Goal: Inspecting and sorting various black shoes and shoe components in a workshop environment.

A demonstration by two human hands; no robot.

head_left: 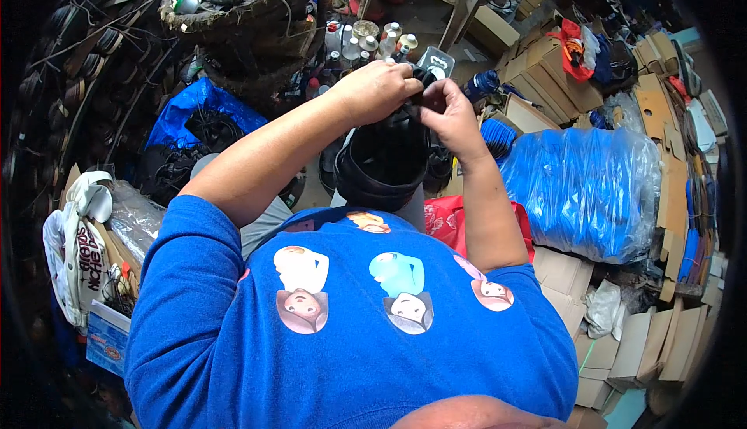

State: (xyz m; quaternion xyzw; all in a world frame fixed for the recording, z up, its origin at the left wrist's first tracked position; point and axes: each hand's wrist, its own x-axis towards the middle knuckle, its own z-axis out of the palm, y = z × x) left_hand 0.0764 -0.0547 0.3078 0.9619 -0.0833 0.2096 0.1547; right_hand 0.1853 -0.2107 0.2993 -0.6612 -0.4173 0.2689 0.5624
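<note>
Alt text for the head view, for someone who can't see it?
A person's left hand and right hand meet at a black item in front of their blue shirt; bottles stand beyond, a plastic-wrapped blue bundle to the right.

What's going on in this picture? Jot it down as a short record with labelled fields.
Left hand: fingers bent, gripping black material
Right hand: thumb and fingers pinching the black material
Held item: soft-looking, above the lap; exact kind unclear
Beyond hands: bottles
Right side: plastic-wrapped blue bundle, cardboard boxes
Left side: blue plastic
</note>
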